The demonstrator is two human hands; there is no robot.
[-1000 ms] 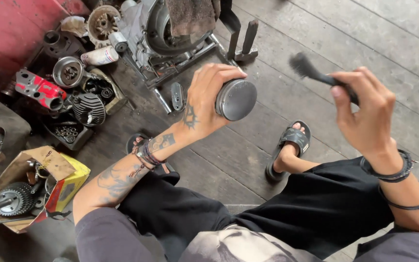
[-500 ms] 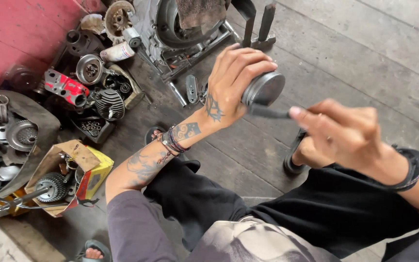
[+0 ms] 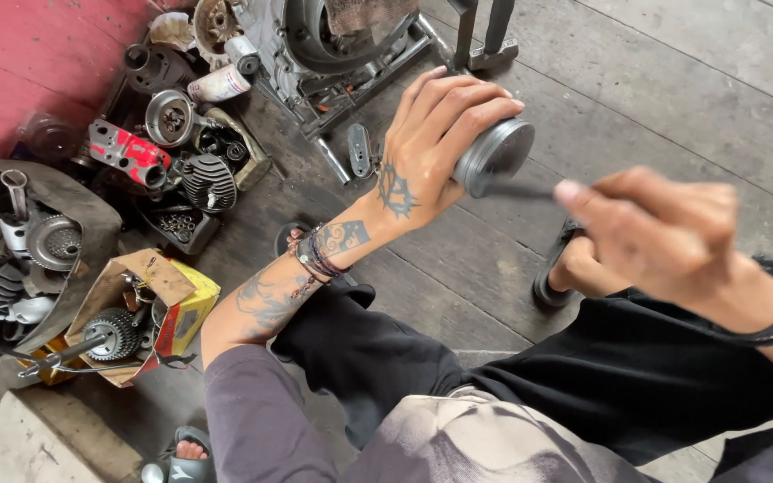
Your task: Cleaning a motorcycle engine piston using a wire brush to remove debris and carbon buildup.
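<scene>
My left hand [image 3: 436,134] grips a round grey metal piston [image 3: 496,154] from above, its flat face turned toward my right hand. My right hand [image 3: 650,234], blurred by motion, pinches a thin dark tool [image 3: 521,190], probably a brush; its tip touches the piston's lower edge. The tool's far end is hidden behind the piston. Both hands hover over the wooden plank floor [image 3: 673,98] in front of my knees.
An engine case on a metal stand [image 3: 333,54] sits at the top. Engine parts lie at left: a finned cylinder [image 3: 209,182], a red part [image 3: 127,154], a spray can [image 3: 219,85]. An open cardboard box [image 3: 149,309] holds a gear. My sandalled foot [image 3: 556,277] is below the piston.
My right hand swung down from the upper right and brought the tool against the piston. The piston and my left hand stayed raised while the view shifted right.
</scene>
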